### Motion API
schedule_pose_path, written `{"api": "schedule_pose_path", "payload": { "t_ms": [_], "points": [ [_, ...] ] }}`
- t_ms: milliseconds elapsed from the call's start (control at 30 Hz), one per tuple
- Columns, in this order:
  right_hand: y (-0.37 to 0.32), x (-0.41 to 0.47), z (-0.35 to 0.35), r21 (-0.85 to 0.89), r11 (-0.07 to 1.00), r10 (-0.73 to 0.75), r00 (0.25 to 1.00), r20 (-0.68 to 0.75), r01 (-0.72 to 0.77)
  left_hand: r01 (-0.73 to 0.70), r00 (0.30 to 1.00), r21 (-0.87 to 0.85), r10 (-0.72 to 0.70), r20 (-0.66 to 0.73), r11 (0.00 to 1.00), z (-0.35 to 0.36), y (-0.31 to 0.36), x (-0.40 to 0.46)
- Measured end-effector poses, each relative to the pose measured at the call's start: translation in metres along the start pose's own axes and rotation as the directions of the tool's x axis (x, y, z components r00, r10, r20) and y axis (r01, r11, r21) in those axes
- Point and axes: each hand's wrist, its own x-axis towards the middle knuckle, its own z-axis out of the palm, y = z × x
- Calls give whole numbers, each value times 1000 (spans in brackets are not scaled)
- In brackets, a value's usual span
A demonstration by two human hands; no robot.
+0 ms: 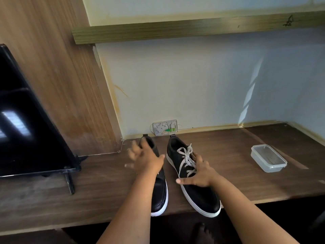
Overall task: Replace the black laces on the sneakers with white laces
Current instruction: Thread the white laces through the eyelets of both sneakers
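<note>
White laces (187,160) on the lower-centre sneaker (193,176) run toe-to-heel under the spread right hand (198,175); the blurred left hand (146,159), fingers splayed, hovers over its neighbour (158,184).

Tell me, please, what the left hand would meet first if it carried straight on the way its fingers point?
Probably the wood-grain wall panel. The left hand hovers, blurred, above the black white-soled sneaker, fingers spread toward the far left; depth is unclear, so it might just pass over bare wooden desk.

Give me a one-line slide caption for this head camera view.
Right hand rests on the white-laced sneaker; left hand hovers blurred over the other sneaker on a wooden desk.
</note>
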Motion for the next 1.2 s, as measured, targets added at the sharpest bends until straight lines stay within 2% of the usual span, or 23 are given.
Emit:
{"api": "schedule_pose_path", "payload": {
  "t_ms": [67, 100, 167, 267, 400, 500, 567, 600, 633, 700, 767, 800, 900, 967, 1033, 1133, 1200],
  "points": [
    [-3, 0, 9, -43, 998, 41, 998, -56, -44, 252, 962, -83, -240, 133, 964, -2, -19, 0],
    [-4, 1, 13, -35, 997, 62, 993, -98, -66, 327, 930, -122, -297, 215, 937, 1, -28, 1],
    [-7, 1, 18, -13, 997, 76, 986, -150, -79, 390, 886, -186, -312, 344, 902, 9, -41, -1],
    [-15, 1, 23, 26, 998, 64, 980, -189, -60, 343, 894, -193, -256, 368, 919, 21, -46, -3],
    [-22, 8, 22, 31, 997, 73, 982, -173, -68, 278, 901, -233, -168, 400, 932, 34, -43, -5],
    [-24, 11, 15, -60, 994, 86, 991, -101, -92, 219, 852, -153, -112, 511, 964, -2, -27, -27],
    [-31, 4, 14, -113, 990, 64, 988, -144, -81, 87, 769, -42, -40, 638, 995, -28, -24, -26],
    [-38, -4, 17, -141, 988, 29, 980, -195, -58, -20, 763, 24, 0, 646, 999, -36, -26, -19],
    [-47, -13, 22, -172, 985, -12, 970, -241, -31, -138, 797, 79, 63, 600, 987, -45, -27, -14],
    [-64, -25, 38, -259, 966, -63, 966, -251, -4, -292, 886, 108, 226, 405, 950, -50, -25, -1],
    [-73, -26, 54, -348, 937, -44, 978, -202, -30, -415, 890, 118, 375, 259, 902, -45, -15, 6],
    [-74, -26, 60, -370, 928, -24, 982, -187, -48, -502, 856, 167, 461, 232, 849, -41, -6, 5],
    [-72, -20, 62, -375, 925, -8, 983, -181, -62, -727, 683, 331, 684, 255, 602, -25, 23, 16],
    [-70, -16, 58, -393, 918, -7, 985, -172, -62, -770, 627, 427, 684, 373, 473, -18, 32, 31],
    [-63, -11, 49, -401, 915, -1, 990, -141, -56, -776, 619, 496, 619, 484, 388, -12, 33, 44],
    [-45, 0, 23, -420, 907, -52, 995, -85, 11, -800, 596, 483, 556, 579, 356, -4, 34, 54],
    [-28, 7, -1, -432, 897, -123, 992, -41, 93, -808, 586, 476, 553, 592, 347, -1, 38, 55]
  ]
}}
